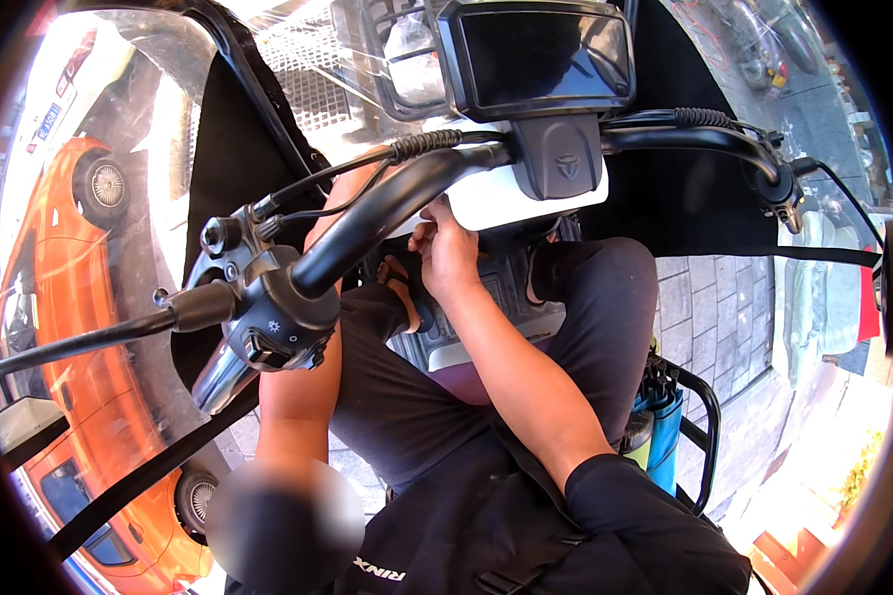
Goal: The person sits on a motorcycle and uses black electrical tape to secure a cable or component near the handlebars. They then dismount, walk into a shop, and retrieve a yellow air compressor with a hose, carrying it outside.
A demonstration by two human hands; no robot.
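Note:
I sit astride a scooter, its black handlebar (387,213) crossing in front of me. My right hand (448,253) is up against the lower edge of the white front panel (511,198), its fingers curled in. Whatever they grip, if anything, is too small or hidden to make out. My left forearm (303,392) passes under the left handlebar and its switch block (273,312). Only part of my left hand (352,188) shows behind the bar and cables; its fingers are hidden. Above the panel stands a dark display screen (536,58).
Black fabric wind guards (233,149) and a clear plastic sheet surround the front. An orange car (79,327) is close on the left. A front rack (407,59) holds a plastic bag. Blue and green items (665,436) are beside my right leg, above grey paving (709,307).

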